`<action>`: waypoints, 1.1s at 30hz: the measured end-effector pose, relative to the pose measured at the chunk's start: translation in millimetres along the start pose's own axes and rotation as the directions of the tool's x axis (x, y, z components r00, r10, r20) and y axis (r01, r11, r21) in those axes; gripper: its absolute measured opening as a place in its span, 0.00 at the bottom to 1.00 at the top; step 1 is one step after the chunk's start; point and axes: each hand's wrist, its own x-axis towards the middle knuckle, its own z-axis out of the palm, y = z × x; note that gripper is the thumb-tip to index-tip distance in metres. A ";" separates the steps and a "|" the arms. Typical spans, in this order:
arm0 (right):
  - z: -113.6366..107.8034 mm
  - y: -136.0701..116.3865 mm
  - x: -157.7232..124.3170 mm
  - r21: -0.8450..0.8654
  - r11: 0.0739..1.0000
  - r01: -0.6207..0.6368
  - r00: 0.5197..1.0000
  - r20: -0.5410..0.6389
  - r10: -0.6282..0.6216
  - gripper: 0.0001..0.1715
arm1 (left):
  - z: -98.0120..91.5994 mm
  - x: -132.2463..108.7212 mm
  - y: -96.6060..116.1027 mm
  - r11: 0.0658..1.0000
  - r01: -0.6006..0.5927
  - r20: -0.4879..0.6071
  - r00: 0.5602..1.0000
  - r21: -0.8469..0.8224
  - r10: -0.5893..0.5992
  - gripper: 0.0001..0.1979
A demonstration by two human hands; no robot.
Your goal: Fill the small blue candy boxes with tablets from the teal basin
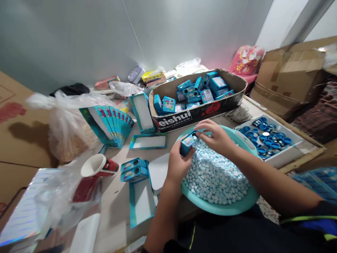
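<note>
Head view: the left grip (179, 165) closes narrowly around a small blue carton (189, 143), and the right grip (214, 135) pinches the carton's far end. Directly below both grips sits a teal basin (252, 196), heaped with round pale blue tablets (216, 175). Just beyond the grips, a long cardboard tray (195, 121) printed with the letters "eishui" holds more blue cartons (207, 88). Right of the right grip lies a white tray of blue caps (265, 138). Left of the left grip, a fanned row of teal cartons (113, 124) and a red-and-white paper cup (98, 165) on its side rest on the worktop (116, 218), near a plastic bag (68, 126). Farther off stand a pale grey wall (79, 38) and, to the right, a battered cardboard box (289, 77).
</note>
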 end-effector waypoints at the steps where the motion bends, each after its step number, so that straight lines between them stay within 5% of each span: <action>1: -1.3 -0.6 1.3 -0.016 1.000 0.017 1.000 0.009 -0.017 0.09 | 0.1 0.7 -1.6 1.000 0.026 -0.011 1.000 -0.017 -0.026 0.24; 10: -7.7 -8.2 4.1 0.028 1.000 -0.004 0.999 0.041 0.003 0.11 | -1.1 2.9 -0.7 0.995 0.047 -0.026 0.998 -0.088 -0.049 0.23; 15: -6.5 -4.6 3.1 0.014 1.000 -0.016 0.997 0.078 0.015 0.13 | -2.1 2.5 2.7 0.999 -0.052 -0.006 0.999 0.008 0.052 0.23; 25: -7.2 0.1 2.5 -0.019 0.992 -0.122 0.993 -0.005 0.122 0.21 | 0.0 1.2 1.5 0.999 -0.031 -0.034 0.999 -0.032 0.030 0.25; 29: -6.5 -0.4 -0.6 -0.097 0.994 -0.044 0.999 -0.019 0.043 0.22 | 1.5 -0.6 0.1 0.998 -0.017 -0.026 1.000 -0.063 0.015 0.25; 33: -5.0 -6.2 -3.6 -0.119 0.987 0.107 0.991 0.088 -0.097 0.22 | 3.1 -2.2 -2.0 0.996 0.001 -0.031 1.000 -0.086 -0.003 0.25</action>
